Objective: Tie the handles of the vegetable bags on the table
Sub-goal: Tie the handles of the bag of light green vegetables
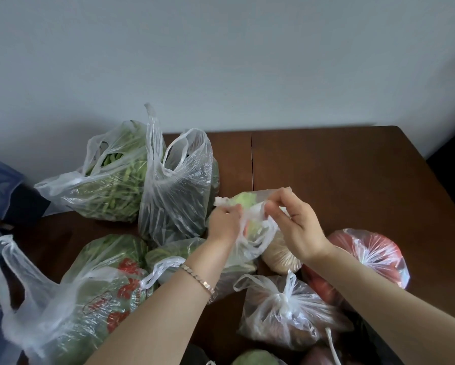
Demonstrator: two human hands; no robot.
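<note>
Reaches forward with both bare forearms, converging on one shared grip. Clenches the left hand (225,221) on the bag handles (254,209) just left of the grip point, knuckles up. Pinches the bag handles between thumb and forefinger of the right hand (297,222), other fingers loosely bent behind the pinch.

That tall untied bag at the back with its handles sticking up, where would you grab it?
By its two handle loops, coming down from above. On the tall bag they stand upright and open above the contents, so they could likely be hooked and drawn together; the crinkled body below offers nothing firm.
</note>
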